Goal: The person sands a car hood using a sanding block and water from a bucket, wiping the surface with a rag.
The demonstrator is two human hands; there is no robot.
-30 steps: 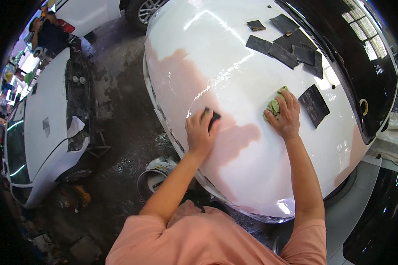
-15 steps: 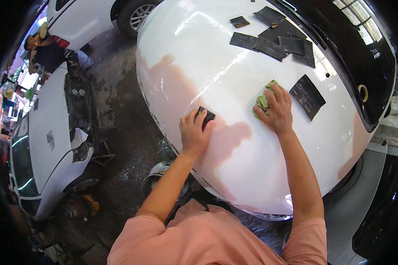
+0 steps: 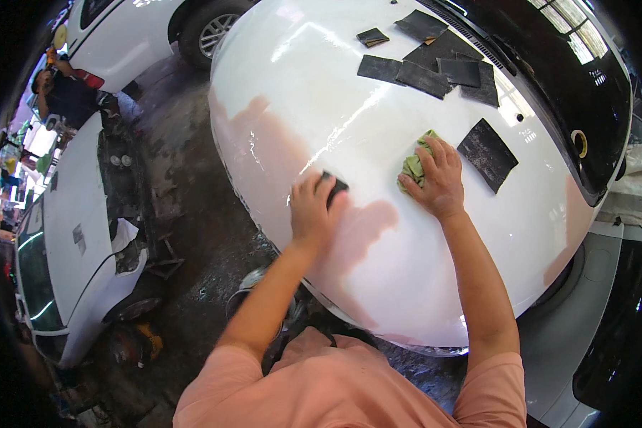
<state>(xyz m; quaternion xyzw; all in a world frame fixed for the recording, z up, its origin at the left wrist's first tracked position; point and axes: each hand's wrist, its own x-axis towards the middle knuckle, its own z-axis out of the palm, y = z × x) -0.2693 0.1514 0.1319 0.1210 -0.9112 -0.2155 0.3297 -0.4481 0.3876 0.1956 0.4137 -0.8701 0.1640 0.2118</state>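
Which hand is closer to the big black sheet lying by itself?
Right: the right hand is just left of the black sheet; the left hand is much farther left, beyond the green cloth.

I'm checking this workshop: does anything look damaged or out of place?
Yes: the white car at left looks stripped in front, dark inner structure exposed. Pinkish patches interrupt the near white hood, and a tape roll seems left on the windshield.

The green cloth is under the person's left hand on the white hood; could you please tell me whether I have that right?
Not quite: the head view shows the green cloth under the person's right hand. It is indeed on the white hood.
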